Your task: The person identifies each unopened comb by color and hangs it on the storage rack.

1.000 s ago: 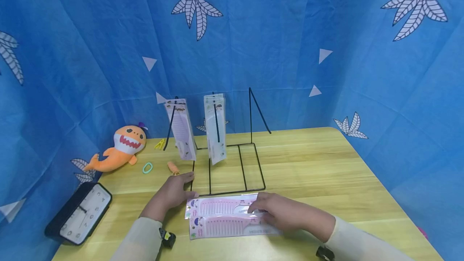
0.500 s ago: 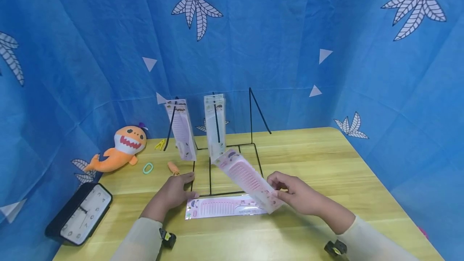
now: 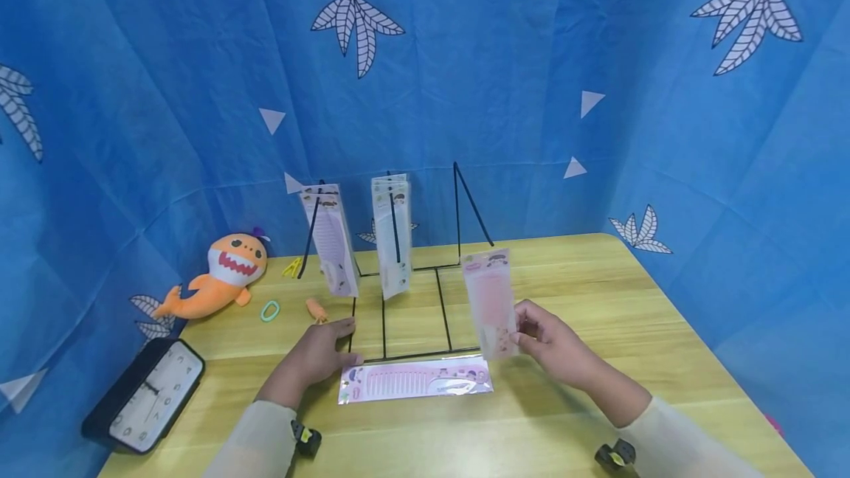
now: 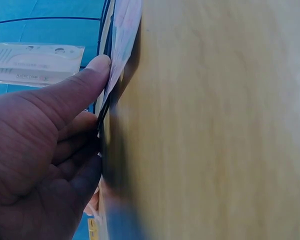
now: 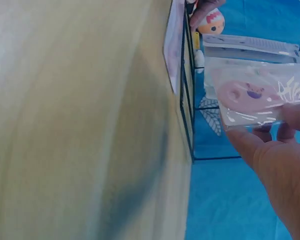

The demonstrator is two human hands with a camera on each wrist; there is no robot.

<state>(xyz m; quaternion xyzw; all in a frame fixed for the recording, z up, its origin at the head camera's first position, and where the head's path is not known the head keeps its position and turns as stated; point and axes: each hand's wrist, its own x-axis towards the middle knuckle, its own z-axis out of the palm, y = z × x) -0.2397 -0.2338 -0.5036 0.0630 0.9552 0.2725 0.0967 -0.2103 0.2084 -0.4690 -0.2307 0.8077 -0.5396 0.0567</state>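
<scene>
My right hand (image 3: 561,349) pinches a pink comb in a clear packet (image 3: 490,301) by its lower right edge. The packet stands nearly upright above the table, in front of the rack's bare right hook. In the right wrist view the comb's pink round end (image 5: 240,95) shows through the shiny wrapping, thumb and fingers at its edge. My left hand (image 3: 319,349) holds the front left corner of the black wire rack (image 3: 443,308), thumb and fingers on the wire. Another packaged pink comb (image 3: 412,380) lies flat along the rack's front edge, close to the left thumb.
Packaged purple combs (image 3: 335,242) hang on the left hook and pale green ones (image 3: 385,257) on the middle hook. An orange shark toy (image 3: 222,275), a clock (image 3: 146,397), a yellow clip (image 3: 292,266), a teal ring (image 3: 269,310) and an orange hair clip (image 3: 316,310) lie left.
My right hand has lifted the front packaged comb off the table, moved it up and right, and turned it from lying flat to nearly upright. The left hand has stayed on the rack.
</scene>
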